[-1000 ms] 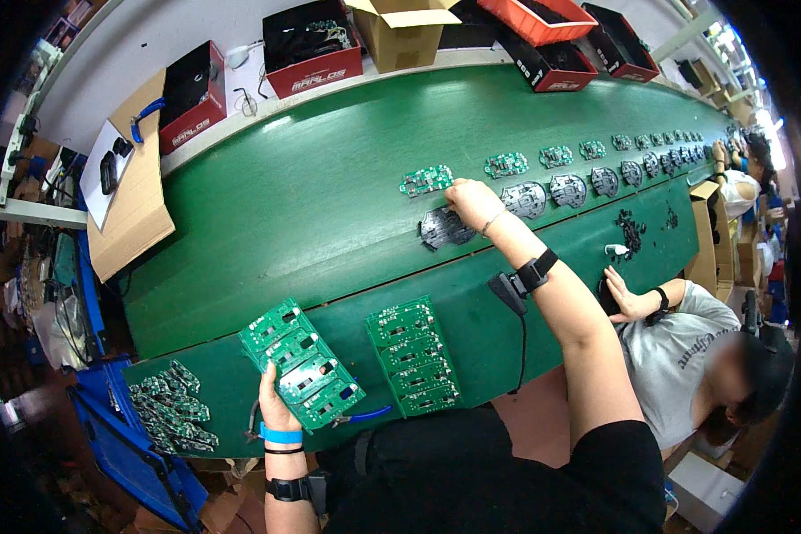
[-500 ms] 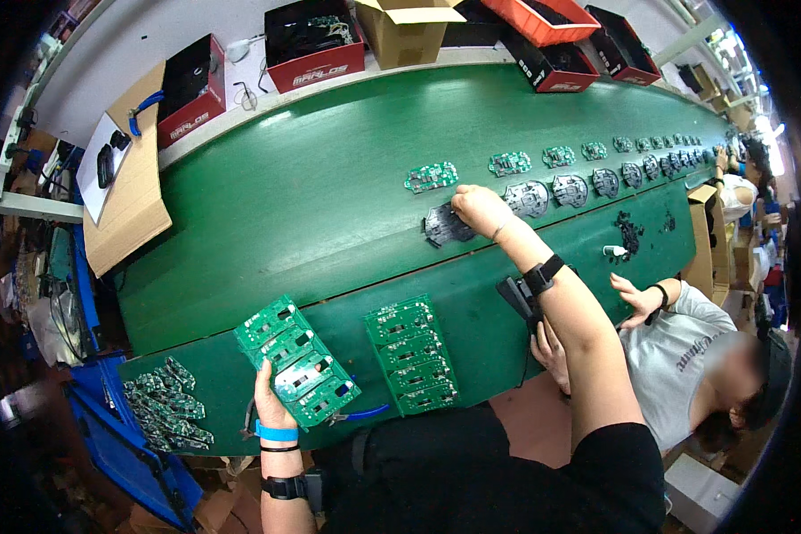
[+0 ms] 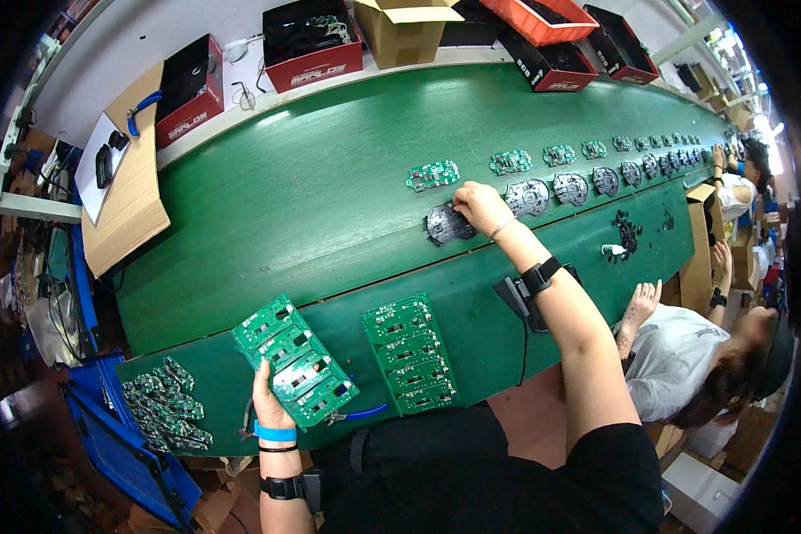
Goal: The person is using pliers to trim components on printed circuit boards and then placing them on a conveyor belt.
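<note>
My left hand point(image 3: 271, 405) grips the lower left edge of a green circuit board panel point(image 3: 282, 342), which is tilted over the near edge of the bench. Its thumb lies on the panel's face. My right hand point(image 3: 485, 209) is closed, its fingertips down at the right end of a black plastic shell point(image 3: 445, 226). Whatever those fingers pinch is hidden. Just beyond the shell lies a small green circuit board point(image 3: 432, 175). A second green panel point(image 3: 409, 354) lies flat on the bench between my arms. Blue-handled pliers point(image 3: 365, 414) lie partly under the held panel.
Rows of small boards point(image 3: 510, 162) and shells point(image 3: 528, 198) run off to the right. Board strips point(image 3: 165, 405) are heaped at the near left. Boxes point(image 3: 313, 73) line the far edge. A co-worker point(image 3: 676, 356) sits at right, near black parts point(image 3: 627, 233) and a white bottle point(image 3: 611, 250).
The co-worker has leaned back to the right, and the hand below my right forearm has gone from there. My own hands have barely moved.
</note>
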